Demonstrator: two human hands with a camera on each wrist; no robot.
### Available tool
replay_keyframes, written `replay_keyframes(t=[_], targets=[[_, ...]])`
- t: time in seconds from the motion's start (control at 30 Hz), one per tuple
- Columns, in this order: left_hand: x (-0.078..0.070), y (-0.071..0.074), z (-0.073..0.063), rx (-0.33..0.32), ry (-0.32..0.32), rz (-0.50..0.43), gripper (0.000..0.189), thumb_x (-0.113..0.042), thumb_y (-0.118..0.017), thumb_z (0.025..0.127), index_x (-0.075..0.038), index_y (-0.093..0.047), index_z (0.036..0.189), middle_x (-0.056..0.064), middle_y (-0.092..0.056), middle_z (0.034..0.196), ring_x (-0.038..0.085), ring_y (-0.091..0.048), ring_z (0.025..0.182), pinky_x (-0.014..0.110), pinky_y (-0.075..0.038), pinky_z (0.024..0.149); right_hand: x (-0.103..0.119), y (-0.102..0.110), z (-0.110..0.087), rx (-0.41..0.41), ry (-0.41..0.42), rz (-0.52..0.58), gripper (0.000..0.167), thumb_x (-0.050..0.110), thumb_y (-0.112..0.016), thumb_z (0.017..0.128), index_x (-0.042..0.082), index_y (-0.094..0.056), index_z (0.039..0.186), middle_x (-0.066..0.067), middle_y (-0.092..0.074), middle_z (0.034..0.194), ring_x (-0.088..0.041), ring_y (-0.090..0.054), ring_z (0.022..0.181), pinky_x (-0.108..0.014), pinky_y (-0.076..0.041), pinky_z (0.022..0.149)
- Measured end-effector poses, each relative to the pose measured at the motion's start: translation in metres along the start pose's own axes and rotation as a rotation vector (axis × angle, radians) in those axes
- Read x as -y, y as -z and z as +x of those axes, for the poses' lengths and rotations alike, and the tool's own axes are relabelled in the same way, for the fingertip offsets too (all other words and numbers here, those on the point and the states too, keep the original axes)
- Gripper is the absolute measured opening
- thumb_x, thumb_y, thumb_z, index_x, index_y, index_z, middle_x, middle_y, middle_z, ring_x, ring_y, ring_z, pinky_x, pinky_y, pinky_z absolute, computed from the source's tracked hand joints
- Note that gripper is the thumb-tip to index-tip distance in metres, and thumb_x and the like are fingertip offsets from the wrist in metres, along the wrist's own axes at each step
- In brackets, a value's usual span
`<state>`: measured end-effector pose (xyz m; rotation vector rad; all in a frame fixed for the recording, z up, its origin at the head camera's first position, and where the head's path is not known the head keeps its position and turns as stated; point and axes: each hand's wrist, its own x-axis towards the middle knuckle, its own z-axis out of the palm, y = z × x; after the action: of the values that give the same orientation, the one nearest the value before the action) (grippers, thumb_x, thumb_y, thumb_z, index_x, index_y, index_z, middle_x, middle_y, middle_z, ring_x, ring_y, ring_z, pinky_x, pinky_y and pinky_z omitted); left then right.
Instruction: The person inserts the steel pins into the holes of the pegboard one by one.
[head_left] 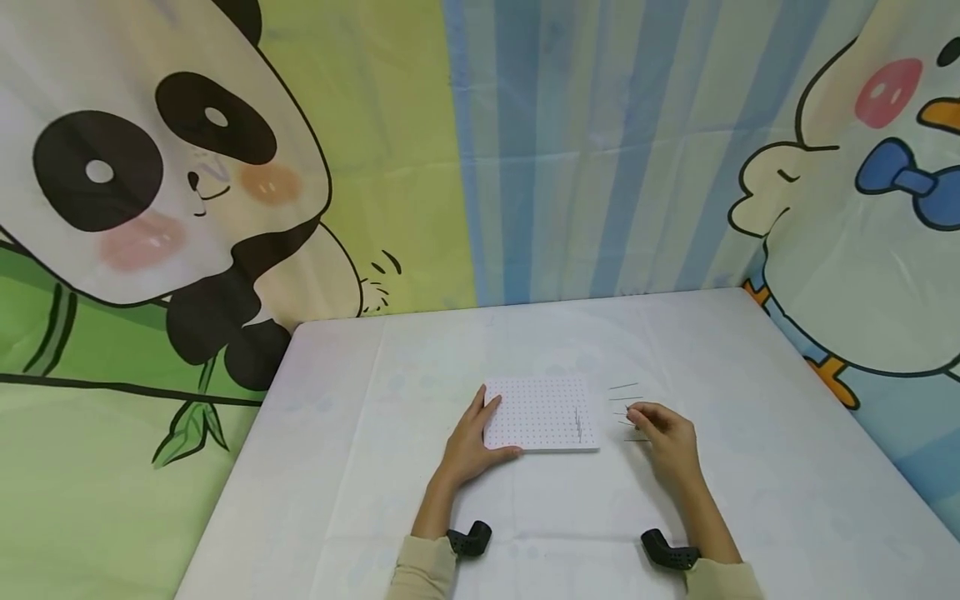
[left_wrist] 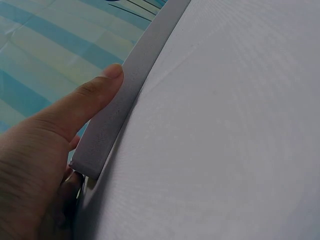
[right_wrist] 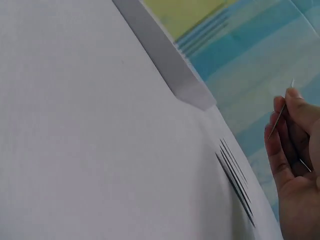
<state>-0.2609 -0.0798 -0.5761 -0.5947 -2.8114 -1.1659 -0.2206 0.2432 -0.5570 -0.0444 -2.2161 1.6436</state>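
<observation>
A white pegboard (head_left: 536, 408) with a grid of small holes lies on the table. Several thin metal pins (head_left: 577, 427) stand in it near its right side. My left hand (head_left: 472, 446) rests at the board's near left corner, the fingers along the left side and the thumb (left_wrist: 97, 92) straight against the front edge. Right of the board, my right hand (head_left: 667, 437) pinches a thin metal pin (right_wrist: 281, 112) between thumb and fingers. A second bright glint shows by its palm; I cannot tell what it is. Loose metal pins (right_wrist: 235, 182) lie side by side near that hand.
A white cloth covers the table (head_left: 375, 467). Behind it hangs a printed curtain (head_left: 570, 150) with a panda and a duck-like figure. A black wrist camera (head_left: 471, 540) sits on the left wrist, another black wrist camera (head_left: 669, 552) on the right.
</observation>
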Motion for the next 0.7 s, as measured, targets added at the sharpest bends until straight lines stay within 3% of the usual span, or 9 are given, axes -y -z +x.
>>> replay_keyframes(t=[0.2,0.27,0.53,0.7], targets=[[0.000,-0.001,0.000,-0.009,-0.006,-0.015,0.099,-0.060,-0.075,0.063,-0.014,-0.037,0.143,0.007,-0.013,0.153,0.028,-0.019,0.137,0.050,-0.030,0.101,0.007,-0.038,0.008,-0.053,0.112,0.257,0.016,0.006,-0.065,0.085,-0.008,-0.064,0.092,-0.018,-0.067,0.080,-0.016,-0.066,0.069,-0.026,-0.053,0.065],[0.000,-0.001,0.000,-0.008,-0.002,-0.010,0.098,-0.059,-0.075,0.063,-0.015,-0.037,0.143,0.006,-0.013,0.154,0.027,-0.019,0.137,0.049,-0.030,0.101,0.007,-0.050,0.009,-0.061,0.164,0.285,0.015,0.004,-0.065,0.084,-0.009,-0.064,0.092,-0.020,-0.066,0.080,-0.016,-0.067,0.069,-0.027,-0.053,0.066],[0.000,-0.001,-0.001,-0.009,-0.004,-0.006,0.099,-0.060,-0.075,0.063,-0.015,-0.037,0.142,0.006,-0.014,0.153,0.028,-0.019,0.137,0.049,-0.031,0.101,0.002,-0.074,0.011,-0.027,0.229,0.211,0.012,0.007,-0.066,0.084,-0.003,-0.066,0.091,-0.016,-0.068,0.085,-0.018,-0.068,0.077,-0.025,-0.052,0.070],[-0.002,0.001,0.000,-0.011,-0.006,-0.016,0.099,-0.059,-0.075,0.063,-0.014,-0.038,0.142,0.007,-0.014,0.153,0.029,-0.019,0.137,0.050,-0.030,0.101,0.002,-0.075,0.013,0.020,0.273,0.191,0.009,-0.004,-0.063,0.083,-0.007,-0.065,0.091,-0.021,-0.067,0.085,-0.030,-0.067,0.077,-0.024,-0.051,0.071]])
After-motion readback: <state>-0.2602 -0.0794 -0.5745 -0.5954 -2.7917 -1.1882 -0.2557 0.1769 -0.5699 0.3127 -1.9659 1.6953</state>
